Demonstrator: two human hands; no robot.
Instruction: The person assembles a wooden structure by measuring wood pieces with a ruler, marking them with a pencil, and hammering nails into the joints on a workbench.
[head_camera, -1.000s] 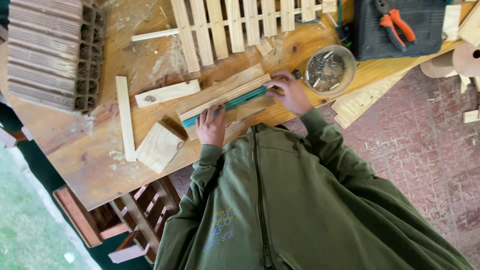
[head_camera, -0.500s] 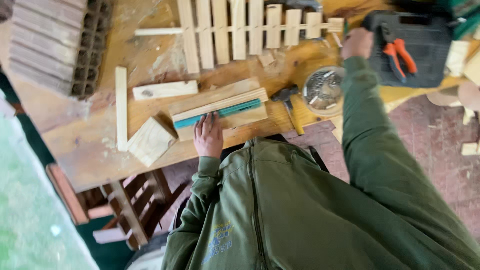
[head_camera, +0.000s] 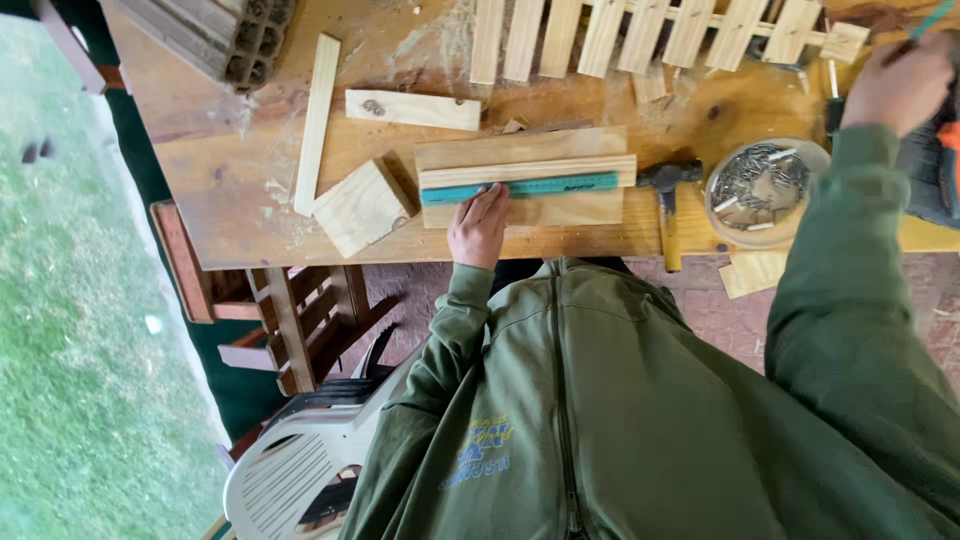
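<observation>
**Two hands, well apart, over a cluttered workbench**

One hand stays low, the other is far off to the side. The left hand (head_camera: 480, 226) lies flat with fingers together, pressing on the near edge of a teal ruler (head_camera: 518, 187) that runs along a narrow wooden strip (head_camera: 528, 170). Strip and ruler sit on top of a wider pine board (head_camera: 522, 178) near the front edge of the wooden workbench (head_camera: 200, 180).

The right hand (head_camera: 898, 88) is up at the far right corner, fingers curled around something thin; I cannot tell what it is, only that a slim teal tip (head_camera: 935, 18) pokes out above the knuckles.

Between the two hands lies a hammer (head_camera: 667, 205), its handle pointing toward the bench edge, and just beside it a round tub of nails (head_camera: 765, 190). Left of the board rests a square wood block (head_camera: 362, 206), a long thin slat (head_camera: 316, 122) and a short plank (head_camera: 412, 109). A slatted wooden panel (head_camera: 640, 35) lies across the far side. A white plastic chair (head_camera: 300, 470) stands below the bench.
</observation>
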